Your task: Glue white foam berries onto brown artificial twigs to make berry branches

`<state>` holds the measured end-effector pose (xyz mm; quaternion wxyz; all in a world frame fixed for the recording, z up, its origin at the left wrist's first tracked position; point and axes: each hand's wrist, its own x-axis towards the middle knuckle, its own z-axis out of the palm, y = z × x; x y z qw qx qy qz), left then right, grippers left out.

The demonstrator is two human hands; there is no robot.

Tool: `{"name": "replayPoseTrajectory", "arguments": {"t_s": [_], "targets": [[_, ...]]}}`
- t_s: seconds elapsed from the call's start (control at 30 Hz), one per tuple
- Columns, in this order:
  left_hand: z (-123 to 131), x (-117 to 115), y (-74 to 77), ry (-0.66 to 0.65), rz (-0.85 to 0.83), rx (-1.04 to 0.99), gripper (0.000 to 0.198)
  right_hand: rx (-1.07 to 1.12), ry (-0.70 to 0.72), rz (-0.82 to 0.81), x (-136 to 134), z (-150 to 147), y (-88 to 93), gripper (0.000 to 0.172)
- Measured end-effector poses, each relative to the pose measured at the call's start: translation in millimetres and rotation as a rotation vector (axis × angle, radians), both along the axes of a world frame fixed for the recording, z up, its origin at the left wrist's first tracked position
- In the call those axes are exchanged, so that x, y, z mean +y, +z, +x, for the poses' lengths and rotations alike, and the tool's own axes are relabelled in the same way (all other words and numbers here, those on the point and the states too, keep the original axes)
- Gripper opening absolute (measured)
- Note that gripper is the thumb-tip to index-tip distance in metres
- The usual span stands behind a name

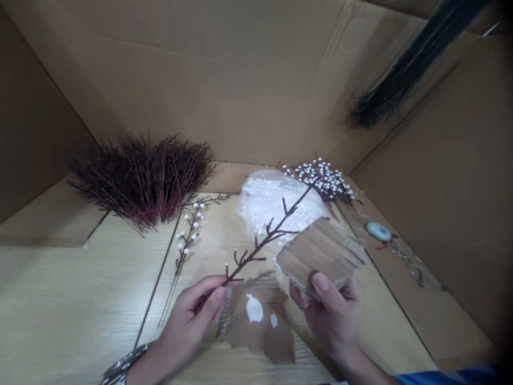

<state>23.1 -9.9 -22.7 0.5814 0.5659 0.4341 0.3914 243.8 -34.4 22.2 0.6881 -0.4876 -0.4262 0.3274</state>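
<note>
My left hand (196, 313) pinches the base of a dark bare twig (266, 239) that slants up and to the right over a clear bag of white beads (268, 200). My right hand (332, 310) grips a torn piece of cardboard (318, 254) by its lower edge, thumb on top, with the twig's middle resting beside it. Below both hands lies a flat scrap of cardboard (260, 331) with a blob of white glue (254, 309) on it.
A heap of dark red bare twigs (140, 176) lies at the back left. One finished twig with white beads (188, 232) lies on the wooden table; a bundle of beaded twigs (324, 179) sits behind the bag. Cardboard walls enclose the space; dark wires (404, 69) hang upper right.
</note>
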Motion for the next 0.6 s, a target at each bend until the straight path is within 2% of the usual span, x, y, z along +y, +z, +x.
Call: {"name": "replayPoseTrajectory", "arguments": {"t_s": [0.13,0.33,0.5,0.6], "targets": [[-0.5,0.2,-0.1,-0.025,-0.031,-0.027,0.035,0.071,-0.01,0.031,1.7,0.3,3.2,0.034],[0.9,1.0,1.4,-0.017,-0.107,-0.061,0.037,0.208,-0.118,0.096,12.0,0.9,11.9,0.033],[1.4,0.4,-2.3,-0.017,-0.149,-0.066,0.036,0.144,-0.071,0.101,16.6,4.4,10.3,0.03],[2.2,-0.5,-3.0,-0.054,-0.159,-0.109,0.037,0.072,-0.124,0.141,20.2,12.9,17.7,0.029]]}}
